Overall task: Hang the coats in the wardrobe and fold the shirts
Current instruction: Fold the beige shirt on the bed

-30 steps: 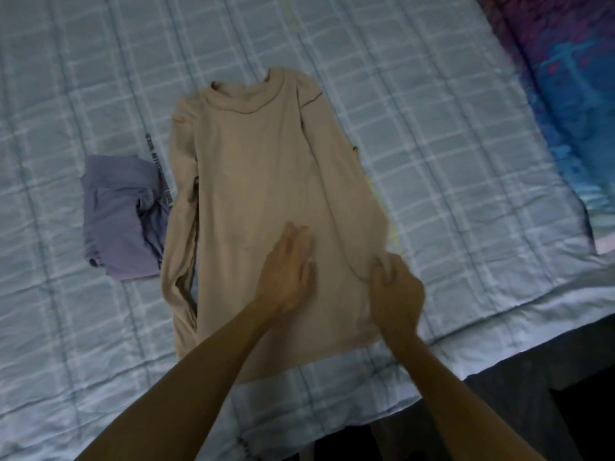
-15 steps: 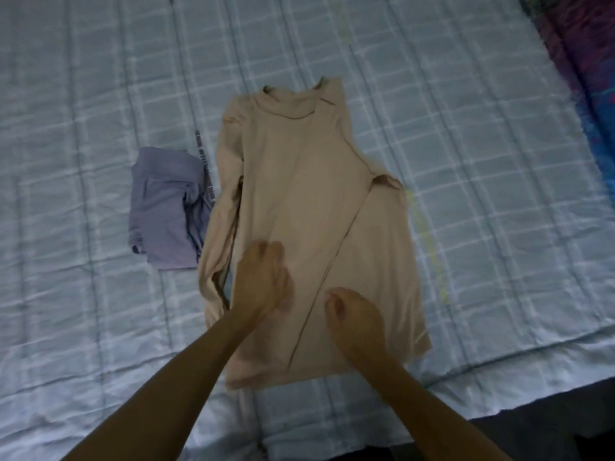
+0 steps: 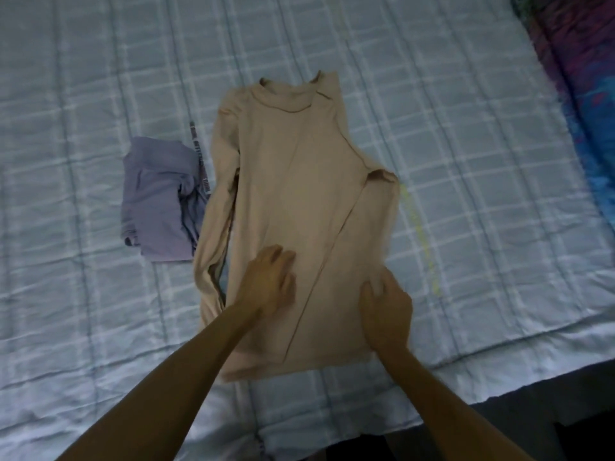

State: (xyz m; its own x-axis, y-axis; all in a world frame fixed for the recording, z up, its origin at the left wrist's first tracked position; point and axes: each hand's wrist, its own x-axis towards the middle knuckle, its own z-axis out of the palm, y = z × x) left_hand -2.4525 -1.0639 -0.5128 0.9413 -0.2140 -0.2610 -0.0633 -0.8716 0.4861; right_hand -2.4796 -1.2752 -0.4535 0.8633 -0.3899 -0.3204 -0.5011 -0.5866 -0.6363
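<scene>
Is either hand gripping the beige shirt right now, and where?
The left hand only presses flat on the lower front of the beige shirt. The right hand curls at its folded right side near the hem; a pinch cannot be told.

The light is dim, flat and bluish, with no glare and only faint shadows. The picture is soft and grainy throughout, and the left hand (image 3: 268, 284) is slightly smeared. The lines of the quilt (image 3: 100, 94) bow toward 9 o'clock.

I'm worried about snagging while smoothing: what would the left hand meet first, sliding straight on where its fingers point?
The left hand lies on the beige long-sleeved shirt; ahead is its flat front, then probably the folded-in sleeve.
</scene>
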